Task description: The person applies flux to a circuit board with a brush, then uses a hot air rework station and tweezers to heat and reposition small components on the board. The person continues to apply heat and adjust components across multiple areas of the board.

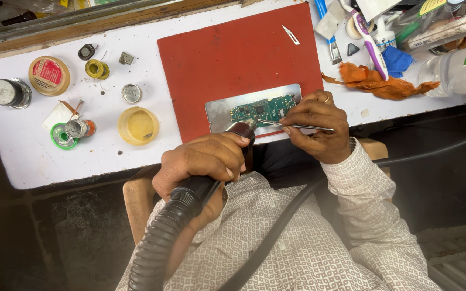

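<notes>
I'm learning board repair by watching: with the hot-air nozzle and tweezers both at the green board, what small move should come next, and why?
Probably hold the hot-air nozzle just over the green circuit board and ease the tweezers onto the part. The left hand has the nozzle at the board's near edge, and the right hand has the tips there too.

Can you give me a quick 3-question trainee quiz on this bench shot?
1. True or false: the left hand grips a black hot-air handpiece with a ribbed hose.
2. What does the right hand hold? A) scissors B) tweezers C) brush
3. The green circuit board lies on a metal plate, which sits on a ____ mat.

Key: 1 true; 2 B; 3 red.
</notes>
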The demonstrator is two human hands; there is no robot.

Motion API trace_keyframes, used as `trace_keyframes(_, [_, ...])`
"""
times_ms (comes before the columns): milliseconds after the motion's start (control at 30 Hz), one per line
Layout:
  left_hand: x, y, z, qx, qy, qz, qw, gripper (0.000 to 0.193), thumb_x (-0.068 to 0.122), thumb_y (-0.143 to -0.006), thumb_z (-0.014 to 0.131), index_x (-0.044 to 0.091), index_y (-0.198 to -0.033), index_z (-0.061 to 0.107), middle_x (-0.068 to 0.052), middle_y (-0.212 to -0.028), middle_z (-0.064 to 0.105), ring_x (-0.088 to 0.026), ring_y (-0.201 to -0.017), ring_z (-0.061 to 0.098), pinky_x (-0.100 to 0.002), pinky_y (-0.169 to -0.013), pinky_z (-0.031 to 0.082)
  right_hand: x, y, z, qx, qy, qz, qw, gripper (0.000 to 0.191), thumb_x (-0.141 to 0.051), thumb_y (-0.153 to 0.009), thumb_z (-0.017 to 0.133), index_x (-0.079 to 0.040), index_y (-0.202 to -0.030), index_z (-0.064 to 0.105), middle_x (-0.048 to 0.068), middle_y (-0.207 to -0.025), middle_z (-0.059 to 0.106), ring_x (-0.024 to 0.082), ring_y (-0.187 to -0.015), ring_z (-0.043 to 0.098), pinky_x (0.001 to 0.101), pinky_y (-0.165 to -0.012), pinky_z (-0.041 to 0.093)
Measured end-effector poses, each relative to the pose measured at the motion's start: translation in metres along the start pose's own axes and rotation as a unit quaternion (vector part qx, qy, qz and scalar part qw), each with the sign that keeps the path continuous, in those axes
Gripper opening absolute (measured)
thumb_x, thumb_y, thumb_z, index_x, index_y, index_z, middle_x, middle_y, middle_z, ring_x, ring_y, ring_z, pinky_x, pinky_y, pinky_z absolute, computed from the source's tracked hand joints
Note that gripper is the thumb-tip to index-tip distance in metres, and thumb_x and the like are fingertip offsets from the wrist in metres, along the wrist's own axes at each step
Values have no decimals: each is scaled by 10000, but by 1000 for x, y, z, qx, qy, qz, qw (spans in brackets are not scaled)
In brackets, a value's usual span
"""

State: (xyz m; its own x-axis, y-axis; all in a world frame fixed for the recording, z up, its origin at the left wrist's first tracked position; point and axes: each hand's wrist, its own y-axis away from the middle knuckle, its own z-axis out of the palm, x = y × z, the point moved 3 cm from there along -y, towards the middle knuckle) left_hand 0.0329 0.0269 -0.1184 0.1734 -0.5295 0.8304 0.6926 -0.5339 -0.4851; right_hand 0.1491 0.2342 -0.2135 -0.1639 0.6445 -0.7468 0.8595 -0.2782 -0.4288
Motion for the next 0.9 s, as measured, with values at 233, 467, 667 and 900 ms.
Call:
trace_keyframes(233, [-5,-2,-3,-2,-28,-18,999,333,252,-1065,653,33,-834,557,-108,-660,648,-227,-642,694,-460,-805,643,0,0,-1,-2,-2,6,1000,146,-96,-799,815,-96,-939,773,21,-909,734,187,-955,633,338,-956,427])
trace_keyframes(467, [-1,3,0,-5,-6,1,1000,213,168,-1036,624,39,-872,583,-115,-709,640,-221,-636,687,-447,-836,631,0,1,0,1,-3,2,1000,137,-107,-802,817,-101,-932,774,21,-901,734,182,-948,635,339,-947,417])
trace_keyframes(667, [3,4,-7,-18,-33,-5,999,216,151,-1058,643,47,-887,563,-103,-706,655,-212,-666,705,-459,-837,660,2,1,0,0,-10,-1,1000,134,-115,-811,819,-98,-934,772,21,-899,733,183,-953,630,343,-958,416])
trace_keyframes(900, [2,6,-4,-9,-9,22,1000,248,217,-1021,674,43,-879,568,-119,-713,655,-218,-643,704,-451,-837,646,1,1,0,14,-8,4,1000,140,-98,-800,817,-92,-933,773,24,-899,732,188,-945,630,335,-952,432])
